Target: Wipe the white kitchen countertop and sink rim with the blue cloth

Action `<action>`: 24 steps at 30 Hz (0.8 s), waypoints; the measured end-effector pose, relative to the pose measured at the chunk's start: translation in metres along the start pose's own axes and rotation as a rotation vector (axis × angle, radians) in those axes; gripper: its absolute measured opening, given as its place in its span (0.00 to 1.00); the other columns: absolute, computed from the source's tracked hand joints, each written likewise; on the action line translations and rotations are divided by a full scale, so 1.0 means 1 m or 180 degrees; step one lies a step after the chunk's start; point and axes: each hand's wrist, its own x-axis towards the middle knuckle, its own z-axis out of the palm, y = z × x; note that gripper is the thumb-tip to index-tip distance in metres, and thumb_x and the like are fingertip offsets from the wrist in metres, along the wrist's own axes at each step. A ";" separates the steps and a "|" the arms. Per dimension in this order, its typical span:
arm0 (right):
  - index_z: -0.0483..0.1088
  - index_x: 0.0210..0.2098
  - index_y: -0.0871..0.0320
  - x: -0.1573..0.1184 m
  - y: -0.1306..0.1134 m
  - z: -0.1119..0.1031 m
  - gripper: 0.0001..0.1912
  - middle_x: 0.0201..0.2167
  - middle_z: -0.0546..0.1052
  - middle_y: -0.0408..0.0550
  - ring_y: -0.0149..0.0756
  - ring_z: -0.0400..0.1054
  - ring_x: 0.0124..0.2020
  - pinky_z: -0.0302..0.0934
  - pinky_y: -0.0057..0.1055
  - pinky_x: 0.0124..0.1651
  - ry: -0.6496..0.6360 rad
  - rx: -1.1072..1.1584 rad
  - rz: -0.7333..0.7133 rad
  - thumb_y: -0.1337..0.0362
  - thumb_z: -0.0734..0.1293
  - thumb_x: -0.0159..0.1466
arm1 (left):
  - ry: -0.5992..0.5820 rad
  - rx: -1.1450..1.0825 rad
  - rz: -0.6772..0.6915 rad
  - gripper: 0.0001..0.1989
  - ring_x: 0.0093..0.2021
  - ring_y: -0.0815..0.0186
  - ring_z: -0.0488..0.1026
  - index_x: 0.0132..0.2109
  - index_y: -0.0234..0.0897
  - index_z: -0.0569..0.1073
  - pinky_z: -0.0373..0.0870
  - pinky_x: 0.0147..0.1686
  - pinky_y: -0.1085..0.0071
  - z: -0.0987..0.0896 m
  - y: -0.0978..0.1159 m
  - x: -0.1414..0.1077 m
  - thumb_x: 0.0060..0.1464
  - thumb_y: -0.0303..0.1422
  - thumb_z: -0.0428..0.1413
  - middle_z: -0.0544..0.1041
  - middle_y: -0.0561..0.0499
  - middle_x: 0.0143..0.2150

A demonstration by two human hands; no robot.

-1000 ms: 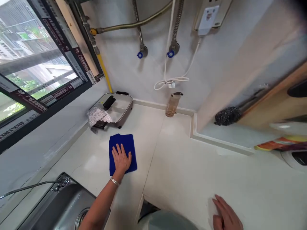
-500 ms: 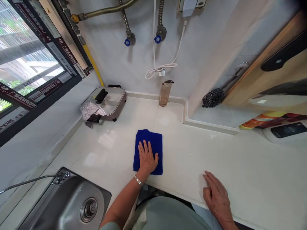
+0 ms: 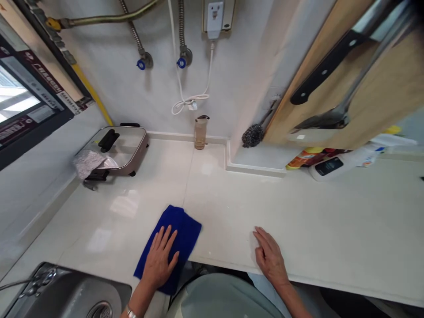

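A folded blue cloth [image 3: 179,234] lies slantwise on the white countertop, its lower corner reaching the front edge beside the sink. My left hand [image 3: 159,258] rests flat on the cloth, fingers spread, with a silver bracelet on the wrist. Further right, my right hand [image 3: 270,256] leans on the countertop near its front edge. Its fingers are stretched forward and close together, and nothing shows in them.
A steel sink [image 3: 124,289] is at the lower left. Against the back wall stand a lidded electric pan [image 3: 127,161] with a grey cloth [image 3: 88,163] and a bottle [image 3: 200,132]. A cutting board [image 3: 364,106], steel scrubber [image 3: 252,135] and white bottle [image 3: 326,170] are right.
My left hand and the blue cloth have moved toward the front edge, and the cloth has turned aslant. My right hand stays on the countertop. The camera view has swung to the right.
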 end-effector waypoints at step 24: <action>0.65 0.60 0.54 -0.002 -0.006 0.000 0.24 0.57 0.73 0.52 0.42 0.67 0.60 0.68 0.51 0.61 0.0570 0.0286 0.0633 0.73 0.56 0.66 | 0.0615 0.0171 -0.0419 0.37 0.75 0.41 0.33 0.73 0.29 0.49 0.50 0.68 0.37 0.042 0.033 0.122 0.64 0.42 0.46 0.48 0.34 0.75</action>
